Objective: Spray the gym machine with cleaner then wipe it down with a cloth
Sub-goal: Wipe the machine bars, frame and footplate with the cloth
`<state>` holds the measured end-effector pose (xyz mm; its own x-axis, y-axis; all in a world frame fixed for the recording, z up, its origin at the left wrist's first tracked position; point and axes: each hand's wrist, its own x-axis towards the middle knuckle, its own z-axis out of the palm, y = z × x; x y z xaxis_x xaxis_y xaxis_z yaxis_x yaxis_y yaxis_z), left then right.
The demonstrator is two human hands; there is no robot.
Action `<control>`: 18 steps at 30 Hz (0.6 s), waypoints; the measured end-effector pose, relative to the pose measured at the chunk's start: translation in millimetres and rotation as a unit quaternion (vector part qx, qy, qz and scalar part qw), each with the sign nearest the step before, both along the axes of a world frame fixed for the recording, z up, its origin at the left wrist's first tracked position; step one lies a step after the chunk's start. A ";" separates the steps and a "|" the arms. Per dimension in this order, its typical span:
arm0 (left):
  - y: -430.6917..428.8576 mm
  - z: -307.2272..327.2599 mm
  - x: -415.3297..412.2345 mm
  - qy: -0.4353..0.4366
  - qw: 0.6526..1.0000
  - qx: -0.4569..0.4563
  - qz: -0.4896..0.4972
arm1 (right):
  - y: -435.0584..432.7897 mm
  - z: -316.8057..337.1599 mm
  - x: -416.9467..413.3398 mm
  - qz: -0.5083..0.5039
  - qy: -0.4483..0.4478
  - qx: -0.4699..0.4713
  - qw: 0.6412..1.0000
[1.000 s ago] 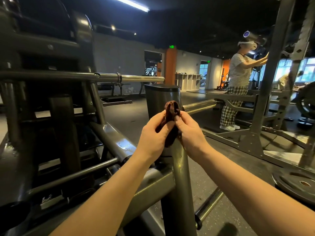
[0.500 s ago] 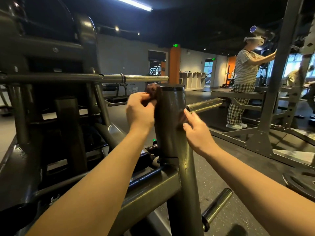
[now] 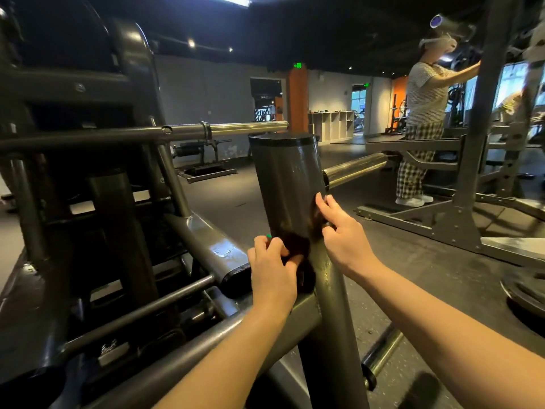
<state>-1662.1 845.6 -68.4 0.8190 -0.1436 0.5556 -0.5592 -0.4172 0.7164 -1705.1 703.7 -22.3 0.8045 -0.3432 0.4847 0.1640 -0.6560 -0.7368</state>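
Note:
A thick grey upright tube of the gym machine (image 3: pixel 287 178) rises in the middle, capped in black. A dark brown cloth (image 3: pixel 298 246) is wrapped round its lower part. My left hand (image 3: pixel 272 268) grips the cloth's left end against the tube, just above the frame joint. My right hand (image 3: pixel 343 231) pinches the cloth's other end on the tube's right side, a little higher. No spray bottle is in view.
Steel bars of the machine (image 3: pixel 224 129) run across at left and behind. A chrome sleeve (image 3: pixel 355 171) juts right of the tube. Another person (image 3: pixel 424 119) stands at a rack at the right. A weight plate (image 3: pixel 528 290) lies on the floor.
The cloth went from bunched in front of the tube to wrapped round it. Both hands have slid down from near the cap to the tube's lower part.

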 end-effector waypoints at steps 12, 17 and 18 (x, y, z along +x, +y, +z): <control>-12.4 130.6 35.5 -0.085 0.992 -0.090 0.030 | -20.3 6.6 -4.1 0.050 -0.004 0.048 0.998; -11.7 76.0 20.1 -0.045 0.996 -0.072 0.019 | -21.8 -25.5 -13.5 0.045 -0.019 0.092 0.995; -11.1 61.0 12.8 -0.031 0.998 -0.056 0.017 | -21.2 -34.0 -16.6 0.041 -0.017 0.096 0.994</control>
<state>-1649.3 834.4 -7.4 0.7863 -0.0499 0.6158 -0.5900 -0.3564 0.7245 -1721.7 682.5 -56.3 0.8175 -0.3660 0.4447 0.2385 -0.4877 -0.8398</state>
